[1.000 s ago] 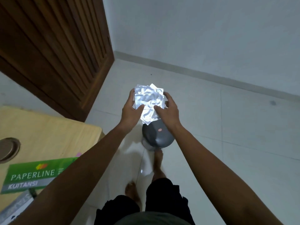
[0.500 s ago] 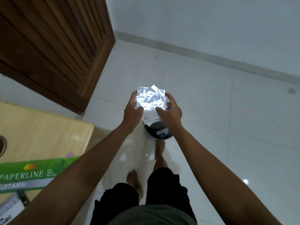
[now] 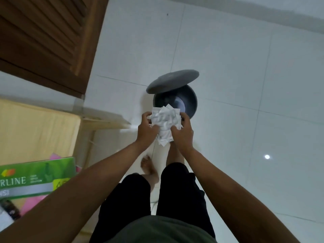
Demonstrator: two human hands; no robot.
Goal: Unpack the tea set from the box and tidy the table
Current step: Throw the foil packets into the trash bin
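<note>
I have both hands wrapped around a crumpled wad of white wrapping paper [image 3: 165, 122], held just above the near rim of the grey bin [image 3: 190, 102] on the floor. My left hand [image 3: 147, 131] grips the paper's left side, its fingers [image 3: 146, 116] curled over the top edge and thumb pressed into the front. My right hand [image 3: 182, 133] clasps the right side the same way, so the wad is pinched between the two palms. The bin stands open: its round lid [image 3: 172, 80] is tipped up at the far side, leaving the dark inside in view beyond the paper. My right leg reaches toward the bin's base, though the foot is hidden behind my hands; my left foot [image 3: 149, 168] rests on the white tiles nearer to me than the bin. Left of the bin sits the pale wooden bench [image 3: 35, 130], and on its near part lies a green box [image 3: 35, 178] with pink sheets [image 3: 32, 202] under it. Beyond the bench, far left of the bin, is a brown slatted door [image 3: 45, 35].
</note>
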